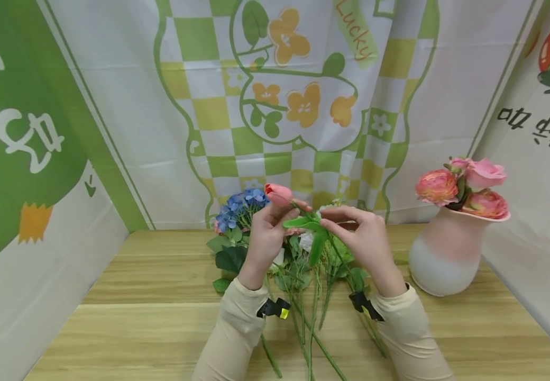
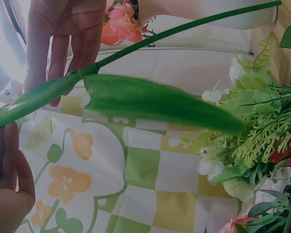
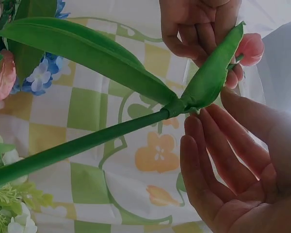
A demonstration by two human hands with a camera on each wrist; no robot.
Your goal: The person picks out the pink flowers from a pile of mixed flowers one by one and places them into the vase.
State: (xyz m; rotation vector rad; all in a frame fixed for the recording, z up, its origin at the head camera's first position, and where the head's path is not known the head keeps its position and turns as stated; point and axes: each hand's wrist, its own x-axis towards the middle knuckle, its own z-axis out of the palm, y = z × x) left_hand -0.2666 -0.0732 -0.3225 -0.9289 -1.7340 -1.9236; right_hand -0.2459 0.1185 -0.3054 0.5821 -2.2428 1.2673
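A pink artificial tulip is held up over the table, tilted with its bloom to the left. My left hand pinches it just below the bloom. At the leaf joint, the thumb and fingertips of my right hand pinch the base of a green leaf. A second long leaf hangs out from the same joint. The bare lower stem runs on past the right hand. In the left wrist view the bloom is out of sight.
Behind and below the hands lie several artificial stems, with blue hydrangea, white flowers and green leaves. A pink-and-white vase with several pink blooms stands at the right on the wooden table. A printed curtain closes the back.
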